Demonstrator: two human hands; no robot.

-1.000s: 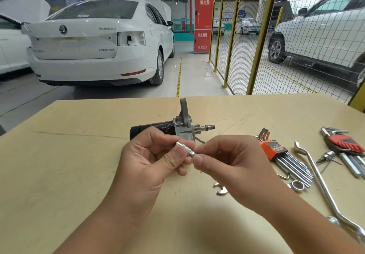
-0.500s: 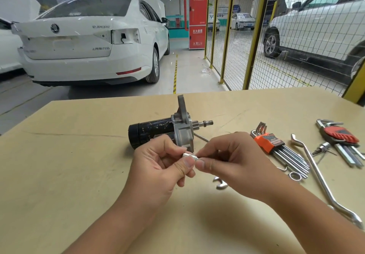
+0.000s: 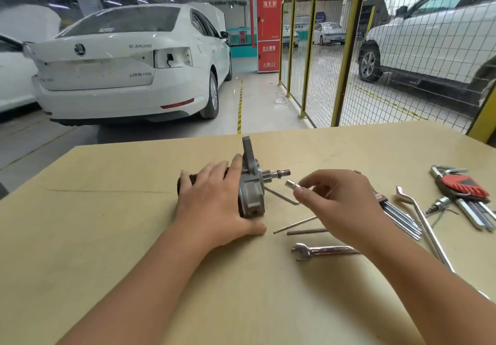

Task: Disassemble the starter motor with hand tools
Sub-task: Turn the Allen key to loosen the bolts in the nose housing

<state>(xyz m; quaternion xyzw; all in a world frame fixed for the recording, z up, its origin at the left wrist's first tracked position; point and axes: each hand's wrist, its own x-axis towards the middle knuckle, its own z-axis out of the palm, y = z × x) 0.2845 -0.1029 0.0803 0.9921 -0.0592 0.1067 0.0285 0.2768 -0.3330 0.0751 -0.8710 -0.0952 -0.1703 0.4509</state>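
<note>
Left hand (image 3: pixel 214 205) lies flat across the starter motor (image 3: pixel 249 186), fingers straight and spread over its black cylindrical body, thumb down by the grey cast-metal end housing. That is an open grip, pressing rather than clutching. The motor lies on its side in the middle of the desk (image 3: pixel 107 224), its short steel shaft pointing right.

Right hand (image 3: pixel 338 205) hovers just beside that shaft, thumb and forefinger pinching a small shiny metal sleeve (image 3: pixel 291 184), a short silver cylinder; the other fingers curl loosely behind it.

The desk is pale, matte board with a few scuffs. Under the right hand lie two thin steel rods (image 3: pixel 298 226) and a bent hex key (image 3: pixel 281 195). Nearer the camera sits a polished open-ended spanner (image 3: pixel 322 250). Off to the right: a set of hex keys in a holder (image 3: pixel 397 215), mostly hidden by the wrist, a long cranked chrome wrench (image 3: pixel 418 218), and a second key set in a red holder (image 3: pixel 464 186).

Beyond, a white saloon (image 3: pixel 128 68) with a Skoda badge, its tail lamp removed; the boot lettering is too blurred to read. A red cabinet (image 3: pixel 269 33) carries white Chinese characters.
</note>
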